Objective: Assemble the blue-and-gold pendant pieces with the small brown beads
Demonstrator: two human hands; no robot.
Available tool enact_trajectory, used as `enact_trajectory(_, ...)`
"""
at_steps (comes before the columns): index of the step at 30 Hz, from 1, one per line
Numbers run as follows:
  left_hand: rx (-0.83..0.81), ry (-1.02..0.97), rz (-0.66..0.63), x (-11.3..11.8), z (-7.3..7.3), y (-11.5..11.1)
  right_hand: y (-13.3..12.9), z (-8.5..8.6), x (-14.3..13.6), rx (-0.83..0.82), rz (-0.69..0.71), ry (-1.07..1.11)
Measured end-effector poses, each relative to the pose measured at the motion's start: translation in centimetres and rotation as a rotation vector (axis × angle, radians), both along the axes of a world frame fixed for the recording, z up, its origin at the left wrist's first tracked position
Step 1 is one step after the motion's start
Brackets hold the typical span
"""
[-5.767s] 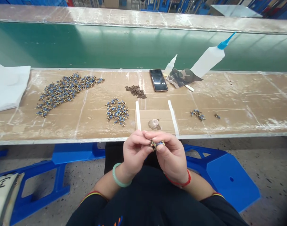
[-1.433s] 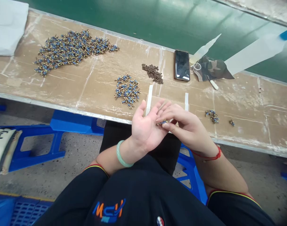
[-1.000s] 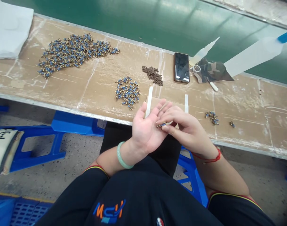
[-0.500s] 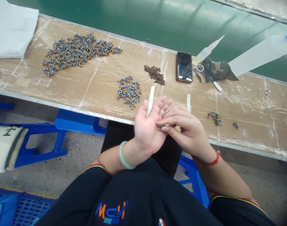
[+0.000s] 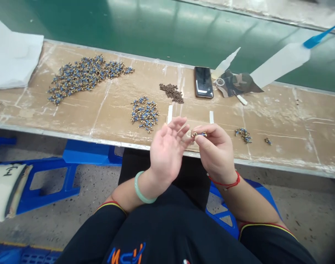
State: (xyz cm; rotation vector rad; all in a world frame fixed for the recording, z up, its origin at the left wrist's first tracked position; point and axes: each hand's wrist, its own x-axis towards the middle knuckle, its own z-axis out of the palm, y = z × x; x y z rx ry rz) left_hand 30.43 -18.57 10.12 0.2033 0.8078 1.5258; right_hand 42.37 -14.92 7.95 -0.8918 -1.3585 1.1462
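Between the thumb and fingers of my right hand (image 5: 217,156) is a small blue-and-gold metal piece (image 5: 199,134); its exact kind is too small to tell. My left hand (image 5: 167,154) is open, palm up, its fingers spread close to the piece. A small heap of similar blue-and-gold pieces (image 5: 145,114) lies on the table just beyond my left hand. To the right of my right hand are a small cluster of such pieces (image 5: 243,135) and a separate bit (image 5: 268,141). Behind my hands is a pile of tiny brown pieces (image 5: 172,93).
A large pile of blue-and-gold pieces (image 5: 86,77) covers the table's left part, by a white sheet (image 5: 16,60). Toward the back are a phone (image 5: 203,82), a small bottle (image 5: 225,64), a camouflage cloth (image 5: 240,83) and a large white bottle with a blue nozzle (image 5: 280,63).
My right hand has lifted the small piece off my left palm and turned it upward near the left fingertips. The left hand has tilted, and the whole view has shifted slightly.
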Motion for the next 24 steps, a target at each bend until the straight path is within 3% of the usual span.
enact_trajectory(4, 0.33, 0.478, 0.189, 0.1, -3.2, -0.8, -0.7, -0.4, -1.1, 0.065, -0.139, 0.038)
enact_trajectory(8, 0.537, 0.768, 0.246, -0.2, -5.1, -0.9, -1.3, -0.9, -2.1, 0.094, -0.214, 0.115)
enact_trajectory(18, 0.568, 0.833, 0.236, -0.2, -5.7, -1.2, -1.9, -0.5, -2.9, 0.21, -0.211, 0.061)
enact_trajectory(24, 0.599, 0.858, 0.296, 0.0, -5.9, -1.2, -2.0, -0.1, -2.9, 0.322, -0.316, -0.11)
